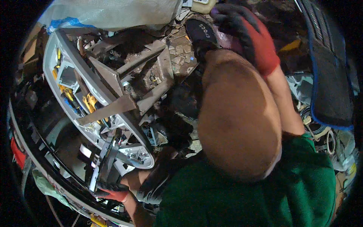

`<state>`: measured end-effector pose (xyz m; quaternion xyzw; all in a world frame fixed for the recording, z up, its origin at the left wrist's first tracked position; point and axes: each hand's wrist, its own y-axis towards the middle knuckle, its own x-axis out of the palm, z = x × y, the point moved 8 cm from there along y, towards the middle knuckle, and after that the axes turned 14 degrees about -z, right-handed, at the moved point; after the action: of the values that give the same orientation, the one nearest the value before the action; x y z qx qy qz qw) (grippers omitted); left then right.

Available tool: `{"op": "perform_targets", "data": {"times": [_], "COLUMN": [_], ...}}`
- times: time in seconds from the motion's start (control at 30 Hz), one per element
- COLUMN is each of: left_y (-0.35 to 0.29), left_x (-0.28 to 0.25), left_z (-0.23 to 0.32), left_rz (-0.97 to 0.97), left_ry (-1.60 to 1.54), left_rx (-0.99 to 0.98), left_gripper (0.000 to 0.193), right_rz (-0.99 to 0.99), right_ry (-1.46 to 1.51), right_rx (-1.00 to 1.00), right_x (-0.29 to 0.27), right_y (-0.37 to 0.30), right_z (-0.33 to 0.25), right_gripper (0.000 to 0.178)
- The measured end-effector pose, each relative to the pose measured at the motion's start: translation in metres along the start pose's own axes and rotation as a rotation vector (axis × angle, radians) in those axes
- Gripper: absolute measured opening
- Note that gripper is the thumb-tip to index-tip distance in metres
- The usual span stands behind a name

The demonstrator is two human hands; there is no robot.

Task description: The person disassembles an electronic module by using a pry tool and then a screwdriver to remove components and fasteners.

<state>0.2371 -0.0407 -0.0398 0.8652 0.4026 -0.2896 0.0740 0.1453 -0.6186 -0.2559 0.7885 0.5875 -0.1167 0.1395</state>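
Observation:
My left hand (112, 192), in a red and black glove, grips the lower end of a dark flat electronic device (103, 166) with bright, pale edges. The device leans over the near end of a grey plastic tray (145, 163). Inside that tray lie yellow-handled pliers (90, 102) and several other hand tools. My right hand (251, 36), gloved alike, reaches past my bare knee (240, 117) to the floor beside my black shoe (202, 32). Its fingers are blurred, and what lies under them is hidden.
A rusty angled metal frame (145, 70) stands between the tray and my leg, on ground strewn with scraps. A pale sack (113, 13) lies at the far left. On the right is a dark mat-like panel with blue edging (332, 87), above tangled cables (323, 130).

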Motion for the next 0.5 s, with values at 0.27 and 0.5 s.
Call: {"op": "perform_targets", "data": {"times": [0.27, 0.5], "left_y": [-0.014, -0.036], "left_x": [0.000, 0.028], "left_z": [-0.012, -0.029], "left_rz": [-0.054, -0.130], "left_ry": [-0.181, -0.147], "left_rx": [-0.077, -0.111], "left_gripper": [0.089, 0.095], "right_rz": [0.113, 0.047], "right_ry": [-0.002, -0.112], "right_rx": [0.620, 0.703], "right_x": [0.035, 0.064], "right_y": [-0.112, -0.147], "right_z": [0.081, 0.117], "right_gripper": [0.036, 0.036]}}
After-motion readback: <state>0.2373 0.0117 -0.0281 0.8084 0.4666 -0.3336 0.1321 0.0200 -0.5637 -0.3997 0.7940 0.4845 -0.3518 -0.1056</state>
